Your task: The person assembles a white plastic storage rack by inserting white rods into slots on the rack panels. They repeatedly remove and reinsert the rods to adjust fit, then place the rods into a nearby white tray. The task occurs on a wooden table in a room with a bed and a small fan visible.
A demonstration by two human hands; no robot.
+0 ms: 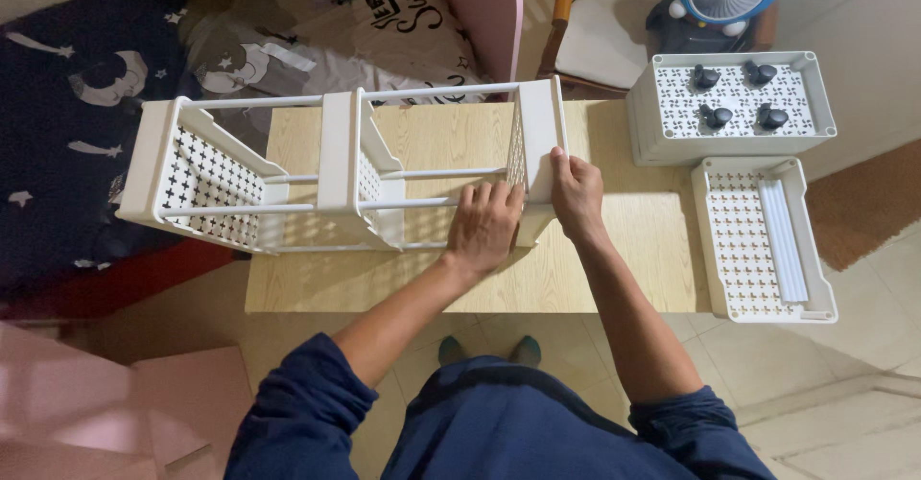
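The right hand point(576, 192) pinches the right end basket point(539, 135) of a white rack point(341, 168) that lies on its side on the wooden table point(614, 269), and the left hand point(484, 226) lies flat with spread grip on the thin poles point(432, 202) just beside it. To the right, off the table, stand a white tray point(734, 149) carrying four black caster wheels point(737, 96) and, nearer, another tray point(815, 250) holding white poles.

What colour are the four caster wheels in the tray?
Black, lying in the white tray; wheels show best in the head view.
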